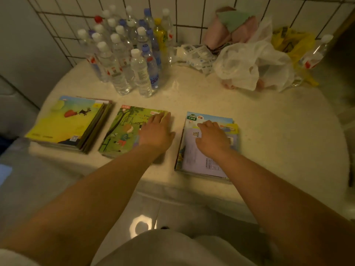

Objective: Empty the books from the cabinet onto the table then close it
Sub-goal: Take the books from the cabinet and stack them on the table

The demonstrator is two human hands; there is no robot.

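Note:
Three stacks of books lie side by side near the front of a pale round table (269, 131). The left stack (63, 123) has a yellow cover on top. My left hand (156, 131) rests flat, fingers straight, on the right part of the middle stack (123, 131), which has a green cover. My right hand (213, 137) lies on the right stack (203, 160), whose top cover is pale purple and blue, with its fingers spread. No cabinet is in view.
Several clear water bottles (124, 54) stand at the back left of the table. Crumpled white plastic bags (249, 68), a yellow bag (294, 43) and pink cloth (230, 25) lie at the back right against a tiled wall. Shiny floor tiles show below the table edge.

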